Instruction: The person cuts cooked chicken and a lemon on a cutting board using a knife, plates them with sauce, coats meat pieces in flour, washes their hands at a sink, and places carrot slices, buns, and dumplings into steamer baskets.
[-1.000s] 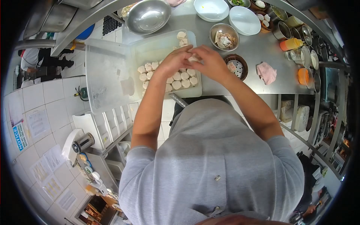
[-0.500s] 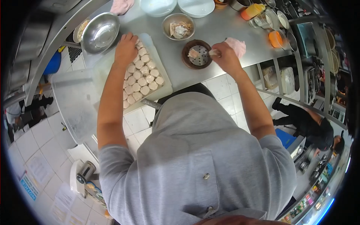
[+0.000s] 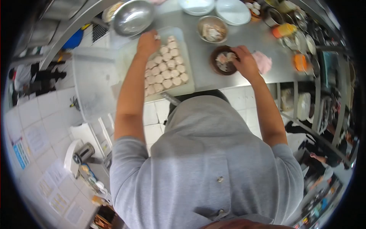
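Observation:
My left hand [image 3: 148, 44] is closed at the far left corner of the plastic tray, with a small whitish dumpling [image 3: 157, 37] at its fingertips. Rows of pale round dumplings [image 3: 167, 66] fill much of the tray [image 3: 187, 49]. My right hand [image 3: 244, 61] reaches over the right rim of a round brown steamer basket [image 3: 213, 63], its fingers pinched on a pale dumpling [image 3: 230, 56]. Beside that, a pinkish dumpling [image 3: 221, 58] rests on the basket's perforated liner. My fingers partly hide the held pieces.
Beyond the basket stands a metal bowl [image 3: 212, 29] of food with white powder. A large steel bowl [image 3: 133, 17] is behind the tray. White bowls [image 3: 233, 11], a pink cloth [image 3: 262, 62] and a squeeze bottle [image 3: 284, 30] are on the steel table. People are at lower right.
My right hand has brought its dumpling from beside the basket to inside it. At the tray, my left hand now shows a dumpling at its fingertips. The whole view has shifted.

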Available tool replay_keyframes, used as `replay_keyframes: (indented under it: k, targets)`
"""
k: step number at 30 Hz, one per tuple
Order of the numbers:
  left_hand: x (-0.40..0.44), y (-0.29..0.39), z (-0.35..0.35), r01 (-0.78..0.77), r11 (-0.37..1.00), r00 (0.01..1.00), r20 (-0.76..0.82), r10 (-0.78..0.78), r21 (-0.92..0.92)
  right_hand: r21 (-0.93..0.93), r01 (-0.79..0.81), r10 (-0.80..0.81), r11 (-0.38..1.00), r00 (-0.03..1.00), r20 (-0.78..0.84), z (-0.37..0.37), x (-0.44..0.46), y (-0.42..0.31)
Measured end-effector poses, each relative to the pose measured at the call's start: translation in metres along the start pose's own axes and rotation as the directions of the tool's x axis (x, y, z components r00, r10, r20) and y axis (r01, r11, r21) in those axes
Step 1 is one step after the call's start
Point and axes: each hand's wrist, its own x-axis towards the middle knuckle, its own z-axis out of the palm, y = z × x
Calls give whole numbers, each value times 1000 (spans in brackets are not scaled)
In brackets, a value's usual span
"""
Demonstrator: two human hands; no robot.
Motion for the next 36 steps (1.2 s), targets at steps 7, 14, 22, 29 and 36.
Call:
replay_keyframes:
  k: [7,14,22,29,36]
  targets:
    - [-71,53,-32,302,-260,943,327,-58,-917,348,46,-56,937,998,20,8,8,-90]
    - [-95,157,4,599,-213,769,479,424,-772,268,240,-236,933,971,-49,14,10,-126]
    - [-68,89,-52,354,310,924,381,30,-882,146,-211,220,967,974,-50,-17,-25,-31]
    - [-43,-28,-11,146,888,988,28,-149,-436,-150,-247,248,957,969,-16,40,-31,-10]
    - [-31,37,14,20,924,1000,30,-10,-381,-119,-252,252,960,968,-17,8,-34,-35]
